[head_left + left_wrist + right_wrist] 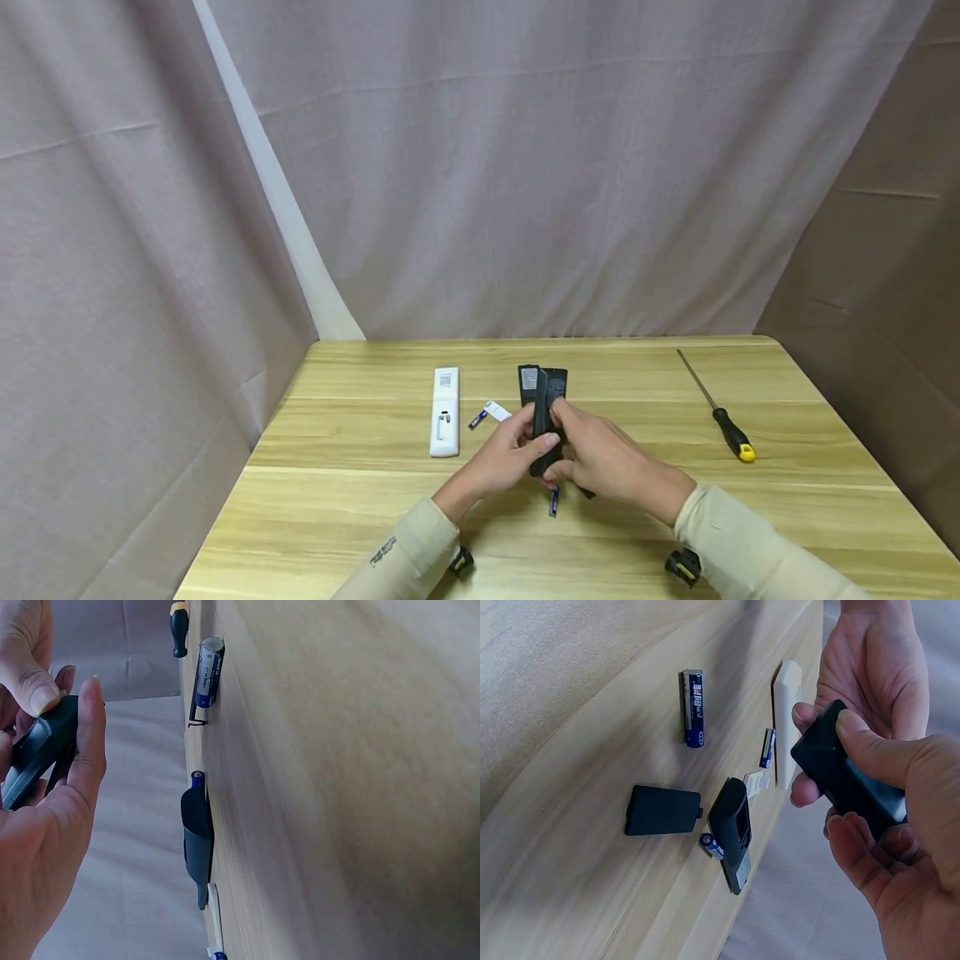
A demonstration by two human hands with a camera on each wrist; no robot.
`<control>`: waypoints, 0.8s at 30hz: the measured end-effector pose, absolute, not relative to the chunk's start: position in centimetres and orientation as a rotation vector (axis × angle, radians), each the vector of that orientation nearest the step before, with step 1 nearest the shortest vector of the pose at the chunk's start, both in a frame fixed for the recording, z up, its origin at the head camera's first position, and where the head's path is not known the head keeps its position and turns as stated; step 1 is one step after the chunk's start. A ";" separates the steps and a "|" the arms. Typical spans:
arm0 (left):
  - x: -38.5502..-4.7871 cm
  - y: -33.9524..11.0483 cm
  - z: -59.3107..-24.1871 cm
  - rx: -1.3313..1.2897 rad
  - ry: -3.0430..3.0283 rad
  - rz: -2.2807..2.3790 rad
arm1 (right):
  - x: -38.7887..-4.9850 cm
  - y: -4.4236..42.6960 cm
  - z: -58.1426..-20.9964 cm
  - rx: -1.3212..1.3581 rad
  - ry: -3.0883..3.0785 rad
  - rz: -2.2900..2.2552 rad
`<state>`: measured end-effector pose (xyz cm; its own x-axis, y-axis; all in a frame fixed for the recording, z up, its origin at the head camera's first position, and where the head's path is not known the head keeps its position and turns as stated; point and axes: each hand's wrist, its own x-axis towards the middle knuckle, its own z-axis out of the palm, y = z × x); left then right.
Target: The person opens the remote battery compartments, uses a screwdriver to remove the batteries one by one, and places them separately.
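Observation:
Both hands hold a black remote control [542,417] raised above the table, its narrow edge facing the head view. My left hand [501,457] grips it from the left, thumb across its near part. From the other side my right hand [609,458] holds it, with the thumb pressed on the black casing [829,761] in the right wrist view. A second black remote [731,817] lies on the table with its battery bay uncovered and a battery [711,844] beside it. Nearer lie a black battery cover [664,811] and another battery [694,709].
To the left lies a white remote [445,417] with its back up and battery bay uncovered. Beside it are a battery [477,419] and a small white cover [497,410]. A screwdriver [729,429] with a black and yellow handle lies at the right.

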<state>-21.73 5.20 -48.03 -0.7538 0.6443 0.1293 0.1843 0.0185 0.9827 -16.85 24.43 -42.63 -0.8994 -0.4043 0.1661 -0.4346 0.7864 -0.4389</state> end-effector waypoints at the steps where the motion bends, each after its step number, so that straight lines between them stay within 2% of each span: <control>1: -21.8 5.2 -48.0 0.850 1.947 1.787 | -16.9 24.4 -42.6 0.684 -2.910 0.759; 24: -21.7 5.2 -48.3 0.859 1.701 1.849 | -16.7 25.5 -42.7 0.756 -2.875 0.888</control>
